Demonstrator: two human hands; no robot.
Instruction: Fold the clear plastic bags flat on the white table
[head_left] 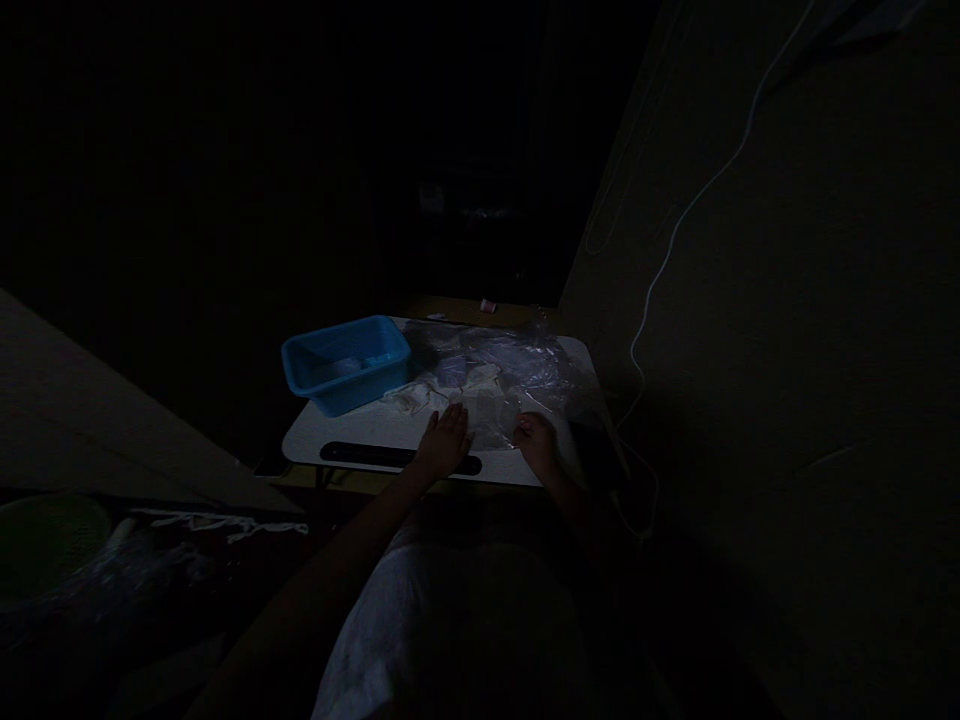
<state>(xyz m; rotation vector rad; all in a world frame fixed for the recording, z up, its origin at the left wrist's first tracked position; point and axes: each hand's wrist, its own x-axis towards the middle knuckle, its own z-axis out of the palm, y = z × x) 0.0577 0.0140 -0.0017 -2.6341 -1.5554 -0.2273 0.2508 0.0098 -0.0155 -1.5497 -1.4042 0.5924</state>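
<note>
Left hand (447, 440) palm down and unclosed, fingers stretched out, at the left edge of a clear plastic bag (491, 425). Right hand (535, 438) at the right edge, fingers curled in; too dark to tell whether pinched on the plastic or merely touching. Between the two, the bag itself, apparently spread flat near the front of the white tabletop (306, 436). Step in hand, by the look of it: smoothing and holding down the bag. Called for next, as a judgement: light, steady pressure from the left, a sure hold on the right edge, no hard tugging on such thin film.

Just beyond, a purple piece (451, 372) and a pale crumpled scrap (409, 399), too dim to name surely. Farther back and rightward, a shiny heap of crumpled plastic (538, 362). At the left, a blue tub (367, 386) with something pale inside. Well off to the right, a white cord (675, 236) against the wall (795, 330). At lower left, apart from the tabletop, a green basket (52, 540).
</note>
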